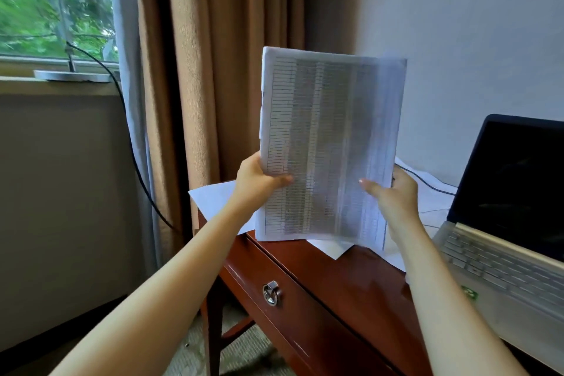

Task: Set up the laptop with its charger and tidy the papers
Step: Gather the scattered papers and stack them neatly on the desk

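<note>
We grip the sheaf of papers (pixel 329 143) upright over the left end of the bench (pixel 351 278), our left hand (pixel 259 181) and right hand (pixel 393 192) each pinching a lower side edge. The thin printed sheets look limp and uneven. In our judgement, squaring them could let some slip out or sweep the loose sheets (pixel 213 198) off the glossy wood, and the thin dark cable (pixel 427 181) behind might snag. The open laptop (pixel 512 223) sits at the right.

both arms reach forward, left grip (pixel 258 181) and right grip (pixel 393 192) pinching opposite edges of the papers (pixel 329 137).
</note>
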